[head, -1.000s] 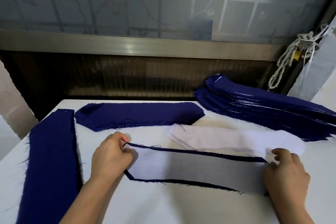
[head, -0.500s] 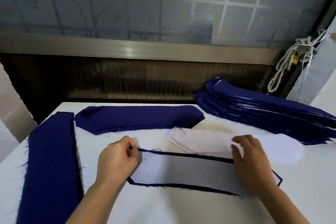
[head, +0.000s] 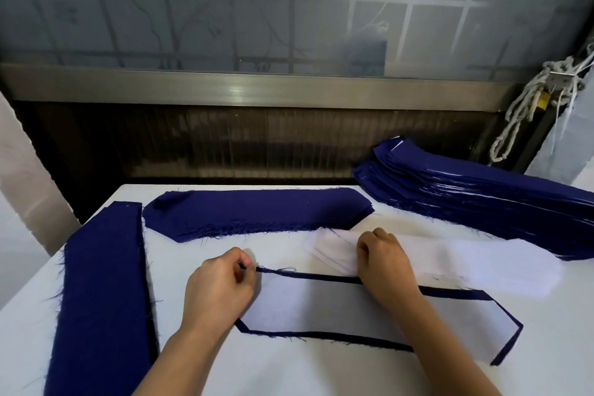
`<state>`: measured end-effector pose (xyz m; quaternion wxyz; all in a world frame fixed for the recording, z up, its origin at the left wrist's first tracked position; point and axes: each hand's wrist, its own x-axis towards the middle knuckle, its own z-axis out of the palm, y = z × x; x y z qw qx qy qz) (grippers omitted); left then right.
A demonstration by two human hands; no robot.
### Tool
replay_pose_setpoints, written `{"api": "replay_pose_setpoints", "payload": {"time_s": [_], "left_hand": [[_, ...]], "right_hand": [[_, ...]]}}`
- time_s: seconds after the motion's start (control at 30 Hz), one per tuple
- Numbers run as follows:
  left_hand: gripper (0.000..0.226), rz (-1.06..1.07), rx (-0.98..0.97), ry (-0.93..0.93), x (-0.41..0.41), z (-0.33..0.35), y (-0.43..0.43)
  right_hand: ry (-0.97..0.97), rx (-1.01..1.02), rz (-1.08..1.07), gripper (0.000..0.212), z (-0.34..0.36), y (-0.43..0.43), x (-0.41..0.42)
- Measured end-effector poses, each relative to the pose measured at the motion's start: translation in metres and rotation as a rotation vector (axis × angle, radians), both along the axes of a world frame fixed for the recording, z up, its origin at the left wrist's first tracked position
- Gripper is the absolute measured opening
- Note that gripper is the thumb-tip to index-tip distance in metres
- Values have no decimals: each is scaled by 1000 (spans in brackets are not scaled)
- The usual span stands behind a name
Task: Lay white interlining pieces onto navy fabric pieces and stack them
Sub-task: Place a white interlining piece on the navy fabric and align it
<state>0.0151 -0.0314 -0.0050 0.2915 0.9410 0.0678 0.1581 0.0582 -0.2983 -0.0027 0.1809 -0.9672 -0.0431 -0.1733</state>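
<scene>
Navy piece (head: 353, 338), lined and flat at the front of the table (head: 321, 376), is pinched at its corner by the left hand (head: 221, 286), so just one sheet should be peeled off the white pile (head: 482, 267) where the right hand (head: 385, 262) sits curled (actual grip can't be told).

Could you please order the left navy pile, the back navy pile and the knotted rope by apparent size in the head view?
1. left navy pile, though it lies nearer the camera, so its lead over the next is unsure.
2. back navy pile.
3. knotted rope, clearly smallest.
</scene>
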Motion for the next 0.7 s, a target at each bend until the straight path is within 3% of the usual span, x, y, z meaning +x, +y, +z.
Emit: {"api": "replay_pose_setpoints", "payload": {"time_s": [0.43,0.6,0.7], "left_hand": [[21,34,-34,-39,-1,1,-2],[47,-38,-52,-154,-4,6,-3],[64,-175,-396,-77,-8,9,-5]], "right_hand": [[-128,646,-110,16,4,-11,-13],[-386,380,-39,14,13,4,-31],[-474,193,117,8,16,26,-42]]}}
